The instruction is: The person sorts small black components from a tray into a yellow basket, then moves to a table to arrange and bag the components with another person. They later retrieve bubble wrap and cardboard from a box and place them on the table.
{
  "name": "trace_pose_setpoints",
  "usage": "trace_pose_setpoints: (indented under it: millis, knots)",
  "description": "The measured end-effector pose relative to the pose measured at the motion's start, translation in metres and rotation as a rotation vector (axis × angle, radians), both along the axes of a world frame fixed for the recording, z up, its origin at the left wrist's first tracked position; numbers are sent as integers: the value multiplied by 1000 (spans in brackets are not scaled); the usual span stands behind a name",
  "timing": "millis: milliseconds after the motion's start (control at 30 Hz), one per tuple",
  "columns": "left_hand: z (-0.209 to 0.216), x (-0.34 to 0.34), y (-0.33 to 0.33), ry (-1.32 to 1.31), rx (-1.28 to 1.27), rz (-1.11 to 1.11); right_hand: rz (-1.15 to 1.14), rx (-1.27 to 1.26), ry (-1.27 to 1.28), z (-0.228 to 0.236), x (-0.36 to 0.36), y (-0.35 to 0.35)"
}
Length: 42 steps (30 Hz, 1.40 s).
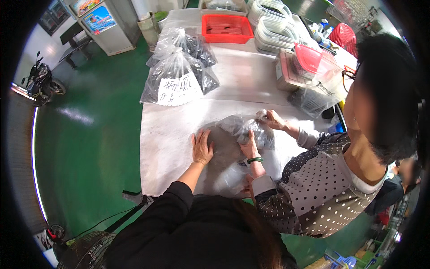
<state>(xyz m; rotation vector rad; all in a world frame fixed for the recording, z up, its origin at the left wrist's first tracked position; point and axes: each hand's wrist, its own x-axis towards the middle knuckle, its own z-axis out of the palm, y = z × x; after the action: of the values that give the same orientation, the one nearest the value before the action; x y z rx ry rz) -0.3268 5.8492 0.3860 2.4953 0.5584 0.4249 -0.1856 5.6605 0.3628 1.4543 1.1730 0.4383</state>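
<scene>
My left hand (pixel 202 150) lies flat with its fingers spread, over the left edge of a clear plastic bag (pixel 224 177) on the table. At the bag's near right, part of my right hand (pixel 249 184) shows beside a co-worker's sleeve; its fingers are mostly hidden. A second clear bag with greyish contents (pixel 239 125) lies just beyond. A co-worker's hand (pixel 271 119) pinches its gathered top, while their other hand (pixel 250 145), with a green bangle at the wrist, presses its near side.
Tied bags of dark pieces (pixel 208 80), one with a written paper sheet (pixel 179 89), stand on the far left of the white table (pixel 156 143). A red basket (pixel 227 29) and stacked clear tubs (pixel 275 33) are behind. The co-worker (pixel 322 188) leans in from the right.
</scene>
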Motion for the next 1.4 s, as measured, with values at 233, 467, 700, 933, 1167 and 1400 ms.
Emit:
trace_pose_setpoints:
  millis: [233,467,700,933,1167,1400]
  knots:
    - [-12,7,-4,-93,-19,-35,-1160,1606,960,-47,-109,-110]
    - [-22,4,-2,-99,7,-56,-1747,2067,1637,25,-140,-95]
    - [-28,9,-2,-54,117,-45,-1753,2036,1589,9,-134,-93]
    - [-47,15,4,-86,92,-24,-1582,1885,1818,0,-138,-99]
    - [-50,8,-2,-167,-210,-40,-1415,2066,1986,-30,-152,-109]
    - [-73,-15,-8,-171,53,-74,-1348,2143,1790,-39,-151,-92]
